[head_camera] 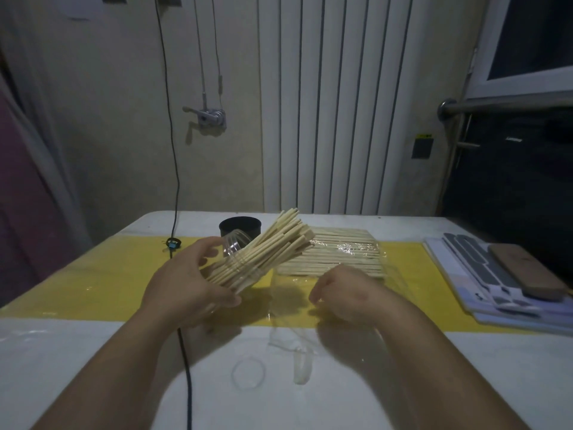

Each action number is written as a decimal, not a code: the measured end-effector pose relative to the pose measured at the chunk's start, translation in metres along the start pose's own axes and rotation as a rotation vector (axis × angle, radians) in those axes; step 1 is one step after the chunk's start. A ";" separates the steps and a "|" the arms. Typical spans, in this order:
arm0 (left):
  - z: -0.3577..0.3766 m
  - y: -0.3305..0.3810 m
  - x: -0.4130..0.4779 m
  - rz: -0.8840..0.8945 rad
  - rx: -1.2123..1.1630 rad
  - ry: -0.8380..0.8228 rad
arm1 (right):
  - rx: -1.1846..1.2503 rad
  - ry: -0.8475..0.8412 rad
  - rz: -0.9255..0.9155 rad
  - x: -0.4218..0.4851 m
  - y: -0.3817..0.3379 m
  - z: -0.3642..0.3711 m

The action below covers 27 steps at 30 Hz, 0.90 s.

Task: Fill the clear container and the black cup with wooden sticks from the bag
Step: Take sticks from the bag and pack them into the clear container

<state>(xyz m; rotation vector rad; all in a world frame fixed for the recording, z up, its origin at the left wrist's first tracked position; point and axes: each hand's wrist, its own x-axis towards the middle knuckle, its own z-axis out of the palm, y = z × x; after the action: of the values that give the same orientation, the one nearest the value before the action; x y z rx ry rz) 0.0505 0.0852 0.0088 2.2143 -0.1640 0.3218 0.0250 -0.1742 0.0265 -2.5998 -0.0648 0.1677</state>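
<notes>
White table [93, 367], yellow strip [102, 283], black cup [240, 229], bag of sticks [344, 252], cable [187, 383]

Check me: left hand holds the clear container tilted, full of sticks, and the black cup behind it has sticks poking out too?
Not quite. The black cup has nothing poking out above its rim, as the head view shows. The rest holds: the left hand holds the clear container tilted, full of sticks.

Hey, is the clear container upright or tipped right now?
Tipped. The left hand holds the clear container slanted, mouth up and to the right, with wooden sticks jutting out.
</notes>
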 end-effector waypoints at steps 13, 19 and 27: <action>0.000 -0.002 0.002 0.006 0.013 -0.009 | -0.261 0.181 -0.033 0.049 0.020 0.060; 0.001 -0.004 0.003 0.025 0.032 -0.002 | -0.401 0.203 -0.026 0.060 0.007 0.054; -0.001 -0.004 0.003 0.022 0.044 -0.012 | -0.489 0.286 0.007 0.078 0.008 0.049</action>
<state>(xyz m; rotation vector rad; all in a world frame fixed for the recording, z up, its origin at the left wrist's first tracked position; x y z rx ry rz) 0.0543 0.0889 0.0071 2.2594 -0.1897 0.3266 0.0956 -0.1502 -0.0274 -3.0809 0.0083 -0.2511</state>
